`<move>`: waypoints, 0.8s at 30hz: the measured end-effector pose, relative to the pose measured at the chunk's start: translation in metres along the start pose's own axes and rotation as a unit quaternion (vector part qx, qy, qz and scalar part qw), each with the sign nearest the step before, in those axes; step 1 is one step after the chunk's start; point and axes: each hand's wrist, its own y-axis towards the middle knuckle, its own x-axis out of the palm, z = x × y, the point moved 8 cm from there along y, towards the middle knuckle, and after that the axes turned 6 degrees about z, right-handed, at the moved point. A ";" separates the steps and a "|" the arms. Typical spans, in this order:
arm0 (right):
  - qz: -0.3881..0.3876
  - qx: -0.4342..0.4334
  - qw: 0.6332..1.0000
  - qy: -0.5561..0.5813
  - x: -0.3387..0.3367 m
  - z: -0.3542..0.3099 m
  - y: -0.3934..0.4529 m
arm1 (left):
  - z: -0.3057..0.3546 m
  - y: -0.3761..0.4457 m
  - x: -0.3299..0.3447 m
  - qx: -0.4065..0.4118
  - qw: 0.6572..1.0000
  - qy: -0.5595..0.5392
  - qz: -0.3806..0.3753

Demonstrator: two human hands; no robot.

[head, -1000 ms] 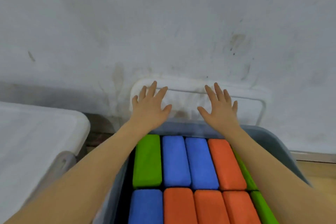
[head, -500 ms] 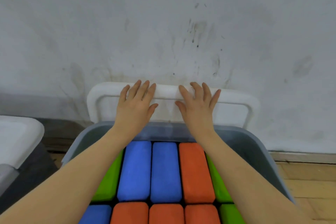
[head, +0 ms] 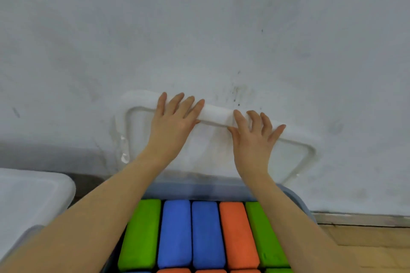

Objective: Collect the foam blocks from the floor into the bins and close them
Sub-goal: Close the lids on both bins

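Foam blocks (head: 175, 234), green, blue and orange, are lying packed side by side in the grey bin (head: 298, 200) at the near centre, so by the look of it only the closing is remaining here. They are looking soft and light, unlikely to resist a lid pressed down on them. Leaning upright against the wall (head: 199, 29) just beyond the bin's far rim is the white lid (head: 218, 115), which is probably thin, fairly stiff plastic, light but broad and smooth, so it is best taken along its top edge with two hands spread apart. That is where both hands are resting: the left hand (head: 174, 123) is lying on the top rim with fingers hooked over it, and the right hand (head: 253, 137) is beside it, fingers curling over the same edge; the two are apart, not touching. Whether the fingertips are truly gripping behind the lid is hidden. At the near left another white lid (head: 33, 195) is sitting on a second bin, mostly cut off. The near rows of blocks are running out of view, and the lid's foot is hidden behind the bin.
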 end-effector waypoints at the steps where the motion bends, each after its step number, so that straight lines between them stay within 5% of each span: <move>1: 0.012 -0.006 1.000 -0.005 -0.010 -0.006 0.014 | -0.007 0.015 -0.009 0.001 1.000 0.002 0.012; 14: 0.117 -0.022 0.991 -0.066 -0.138 -0.062 0.136 | -0.055 0.136 -0.126 0.030 0.980 0.004 0.197; 24: 0.008 -0.024 0.998 -0.057 -0.149 -0.062 0.113 | -0.049 0.108 -0.126 0.008 0.984 -0.158 0.079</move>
